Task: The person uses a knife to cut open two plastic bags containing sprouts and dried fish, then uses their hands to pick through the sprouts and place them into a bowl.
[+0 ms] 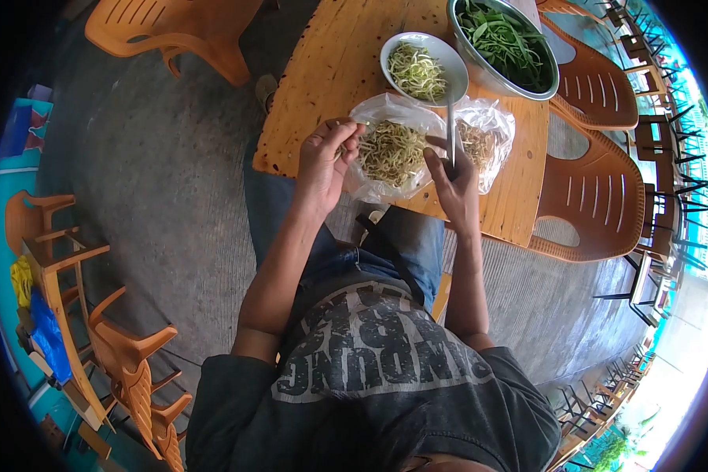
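Observation:
My left hand (326, 157) is raised over the left edge of a clear plastic bag (356, 185). Its thumb and fingers are pinched on a bean sprout (365, 123), whose pale tip sticks out. Bean sprouts (393, 153) are heaped on the opened bag. My right hand (457, 185) is closed around a knife (451, 130), its blade pointing away from me. Beside the knife, a second plastic bag (502, 126) holds thin brownish scraps (479, 145). Beyond the bags stands a white bowl (387, 59) with paler sprouts (418, 72) in it.
A metal bowl (553, 85) of leafy greens (502, 43) stands at the wooden table's (322, 79) far right. Orange plastic chairs (593, 193) line its right side, and another chair (173, 27) is at the far left. More chairs (137, 370) and a table stand at lower left.

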Tool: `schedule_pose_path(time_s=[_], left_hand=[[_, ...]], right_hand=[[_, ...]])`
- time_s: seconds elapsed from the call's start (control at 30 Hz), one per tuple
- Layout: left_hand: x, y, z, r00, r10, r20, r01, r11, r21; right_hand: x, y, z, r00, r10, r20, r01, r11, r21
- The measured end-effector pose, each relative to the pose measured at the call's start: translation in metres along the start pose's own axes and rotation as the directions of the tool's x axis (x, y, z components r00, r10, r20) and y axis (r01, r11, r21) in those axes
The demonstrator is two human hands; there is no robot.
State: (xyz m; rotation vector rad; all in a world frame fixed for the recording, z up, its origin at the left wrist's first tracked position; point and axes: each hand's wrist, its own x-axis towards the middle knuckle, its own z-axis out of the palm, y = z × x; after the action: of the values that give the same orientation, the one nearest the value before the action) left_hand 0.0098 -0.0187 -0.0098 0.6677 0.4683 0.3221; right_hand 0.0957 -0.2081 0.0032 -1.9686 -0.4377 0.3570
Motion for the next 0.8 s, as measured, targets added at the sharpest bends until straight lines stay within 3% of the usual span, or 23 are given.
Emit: schedule_pose_path(time_s=[0.13, 0.23, 0.33, 0.47, 0.63, 0.7, 0.8], left_hand=[[-0.008, 0.009, 0.001, 0.996, -0.079, -0.028, 0.078, 0.997, -0.028], [-0.013, 0.005, -0.004, 0.988, -0.157, 0.003, 0.156, 0.979, -0.135], [-0.015, -0.003, -0.011, 0.985, -0.160, 0.059, 0.168, 0.970, -0.174], [-0.012, -0.006, -0.010, 0.989, -0.140, 0.054, 0.146, 0.982, -0.117], [-0.018, -0.006, -0.007, 0.995, -0.093, 0.029, 0.093, 0.995, 0.027], [-0.016, -0.007, -0.011, 0.994, -0.100, 0.053, 0.102, 0.995, -0.021], [-0.015, -0.010, -0.013, 0.992, -0.109, 0.064, 0.112, 0.993, -0.045]], right_hand=[[0.004, 0.006, -0.003, 0.998, -0.054, -0.015, 0.049, 0.970, -0.239], [0.000, 0.007, 0.004, 0.995, -0.093, -0.040, 0.078, 0.960, -0.269], [-0.005, -0.001, 0.016, 0.999, -0.044, -0.001, 0.038, 0.893, -0.448], [-0.006, 0.000, 0.032, 0.993, -0.111, 0.041, 0.115, 0.819, -0.562], [-0.003, 0.007, 0.030, 0.997, -0.074, 0.029, 0.079, 0.849, -0.522], [-0.001, 0.007, 0.025, 1.000, -0.014, 0.011, 0.017, 0.880, -0.475], [0.000, 0.008, 0.021, 0.999, -0.045, 0.003, 0.041, 0.881, -0.472]])
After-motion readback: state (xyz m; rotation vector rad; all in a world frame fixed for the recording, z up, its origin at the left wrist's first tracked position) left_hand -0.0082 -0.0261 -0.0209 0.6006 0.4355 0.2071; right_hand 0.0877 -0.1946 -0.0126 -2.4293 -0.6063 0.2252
